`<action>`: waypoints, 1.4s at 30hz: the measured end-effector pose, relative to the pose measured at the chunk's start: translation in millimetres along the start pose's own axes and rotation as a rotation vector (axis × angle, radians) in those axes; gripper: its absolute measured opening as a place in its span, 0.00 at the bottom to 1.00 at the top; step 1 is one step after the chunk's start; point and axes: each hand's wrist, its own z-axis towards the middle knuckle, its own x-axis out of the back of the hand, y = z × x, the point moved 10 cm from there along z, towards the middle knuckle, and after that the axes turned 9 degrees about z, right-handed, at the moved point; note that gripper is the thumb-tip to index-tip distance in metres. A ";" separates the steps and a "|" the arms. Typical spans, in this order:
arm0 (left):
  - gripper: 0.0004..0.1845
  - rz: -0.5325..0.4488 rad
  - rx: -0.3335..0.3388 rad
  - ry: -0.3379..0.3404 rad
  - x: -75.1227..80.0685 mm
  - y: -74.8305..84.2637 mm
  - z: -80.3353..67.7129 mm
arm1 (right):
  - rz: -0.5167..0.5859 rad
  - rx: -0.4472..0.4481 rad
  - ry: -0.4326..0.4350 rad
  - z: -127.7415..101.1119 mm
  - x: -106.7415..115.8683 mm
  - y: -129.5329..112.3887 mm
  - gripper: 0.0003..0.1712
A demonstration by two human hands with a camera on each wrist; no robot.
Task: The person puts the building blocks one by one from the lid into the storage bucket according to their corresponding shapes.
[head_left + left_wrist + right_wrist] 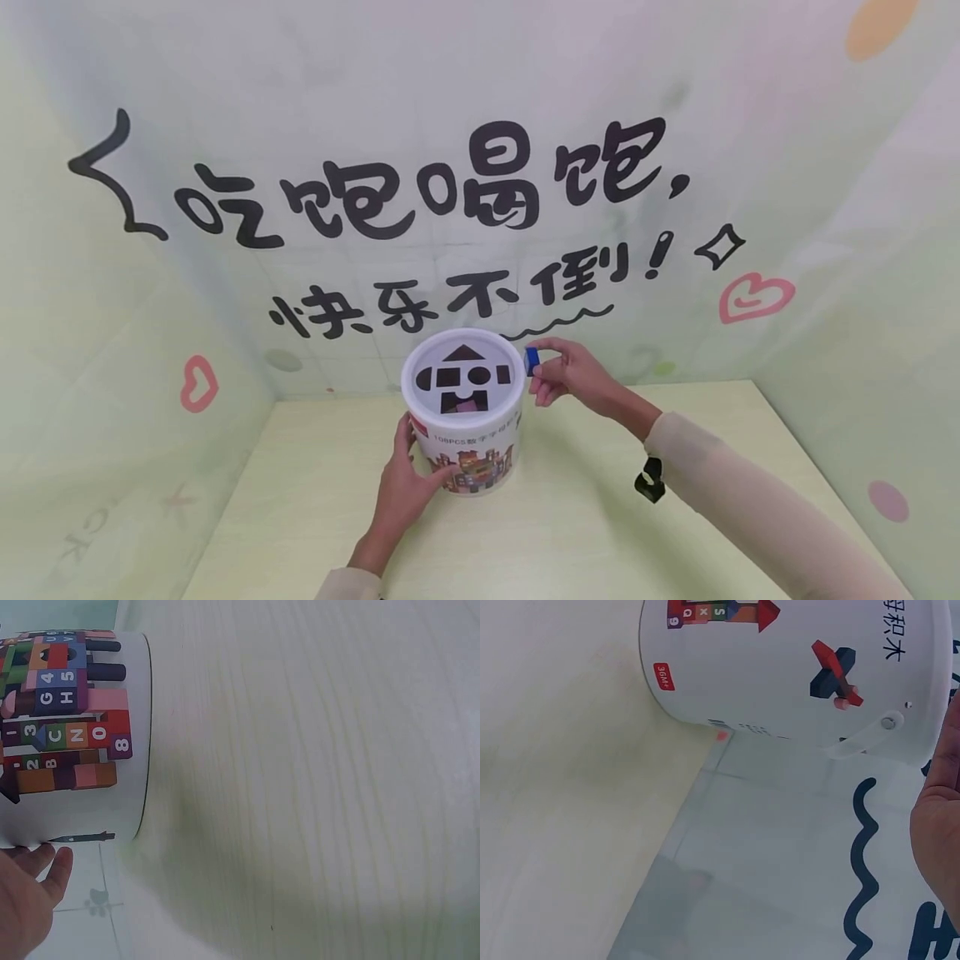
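Observation:
A white bucket (pixel 480 442) printed with pictures of toy blocks stands upright on the table. Its white lid (pixel 455 357) has several cut-out shapes, among them a triangle, a square and a circle; something pinkish shows inside the lowest opening. My left hand (pixel 408 487) holds the bucket's left side, thumb across the front; the left wrist view catches its fingers (pixel 58 874) at the wall. Just right of the lid's rim, my right hand (pixel 573 379) pinches a small blue block (pixel 532 362) between thumb and fingers. In the right wrist view only part of that hand (pixel 937 817) shows, the block hidden.
The pale wood-grain table (pixel 315 483) reaches back to a cloth backdrop (pixel 480 75) with large black writing, and cloth walls rise on both sides. A white handle (pixel 866 739) is fixed to the bucket's side below its rim. A black device (pixel 649 481) sits at the right wrist.

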 end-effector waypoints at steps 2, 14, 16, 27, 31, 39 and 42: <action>0.63 -0.001 0.001 0.001 -0.3 -0.3 -0.3 | 0.010 0.009 -0.001 -0.6 -0.3 -5.2 0.25; 0.62 -0.008 -0.005 0.009 0.6 -0.3 -1.5 | 0.021 -0.065 -0.016 7.4 -21.9 -8.2 0.27; 0.62 -0.010 -0.004 0.008 0.4 -0.7 -1.8 | 0.017 -0.086 -0.017 9.4 -26.9 -6.0 0.27; 0.61 -0.015 -0.002 0.001 1.2 0.5 -1.8 | 0.005 -0.191 0.040 20.3 -33.1 0.6 0.28; 0.62 -0.014 0.007 -0.003 1.2 0.0 -1.5 | -0.001 -0.233 0.029 24.3 -35.2 2.9 0.28; 0.62 -0.008 0.006 -0.002 1.2 -1.9 -2.5 | -0.026 -0.294 -0.006 27.7 -39.2 5.5 0.29; 0.62 -0.006 0.001 0.001 1.1 -1.6 -1.5 | -0.024 -0.310 0.011 27.2 -37.8 4.5 0.29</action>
